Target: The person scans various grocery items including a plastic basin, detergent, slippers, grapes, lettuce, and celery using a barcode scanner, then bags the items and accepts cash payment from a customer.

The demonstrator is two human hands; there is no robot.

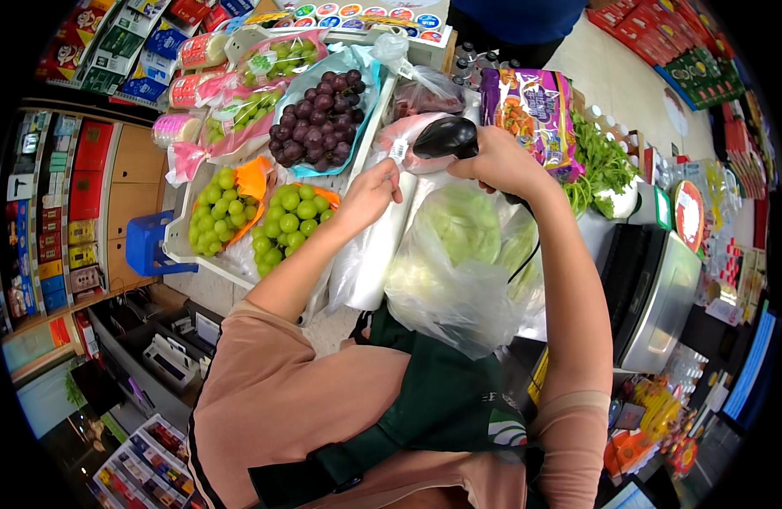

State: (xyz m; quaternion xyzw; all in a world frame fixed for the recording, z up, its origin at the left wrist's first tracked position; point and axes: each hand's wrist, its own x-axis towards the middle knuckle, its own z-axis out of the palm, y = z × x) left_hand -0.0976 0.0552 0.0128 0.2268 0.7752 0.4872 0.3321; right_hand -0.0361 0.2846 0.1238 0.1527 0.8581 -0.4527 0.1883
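My right hand (pixel 508 159) grips a black handheld barcode scanner (pixel 445 137), its cable running down by my forearm. The scanner's head is over a clear plastic bag of pink meat (pixel 407 130) and faces a small white barcode label (pixel 398 150). Just below that label, the fingers of my left hand (pixel 372 191) pinch the bag's edge; the exact grip is partly hidden. Nearer to me lies a large clear bag holding a pale green leafy vegetable (pixel 464 226). A roll of clear plastic bags (pixel 381 248) lies between my arms.
On the left, a white crate (pixel 175 238) holds green grapes (pixel 283 223) and dark grapes (pixel 321 121). Beyond my right hand are a purple food packet (pixel 528 114) and leafy greens (pixel 598 159). A silver-and-black machine (pixel 658 299) stands right. Another person (pixel 521 19) stands across the counter.
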